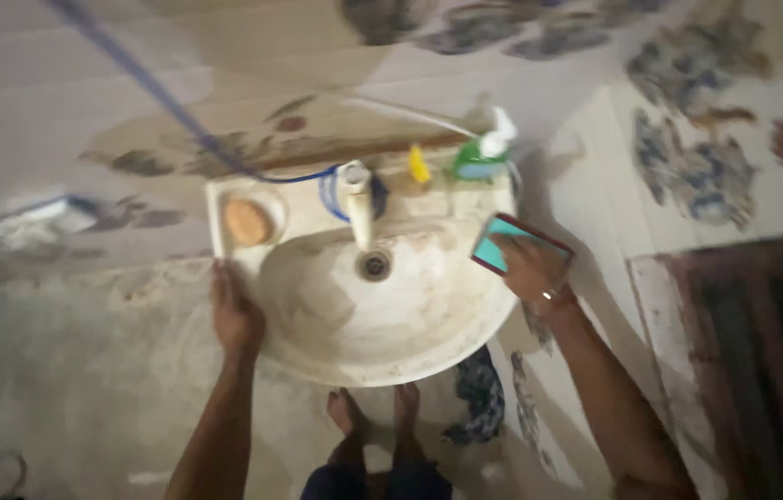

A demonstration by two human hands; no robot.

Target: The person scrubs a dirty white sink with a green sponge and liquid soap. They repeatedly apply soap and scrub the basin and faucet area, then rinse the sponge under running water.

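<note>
Overhead view of a cream, stained ceramic wash basin [354,324] with round metal drain [374,266] and pale tap [357,199] at the back ledge. Left hand [236,313] laid on the basin's left rim, fingers curled over the edge, gripping nothing else. Right hand [530,268] at the right rim, fingers closed on a flat rectangular scrub pad, teal-faced with dark red border [501,246], pressed against the rim's upper right corner. Round orange soap [248,222] in the left recess; small yellow object [419,165] and green bottle with white spray top [481,156] on the ledge behind; blue hose [160,93] running to the tap. Bare feet [375,409] on the floor below.

For a good stroke, judged from this pose: pad kept flat against the ceramic, pressure through the palm, left hand steadying the body, strokes following the rim's curve inward toward the drain, clear of the bottle on the ledge.
</note>
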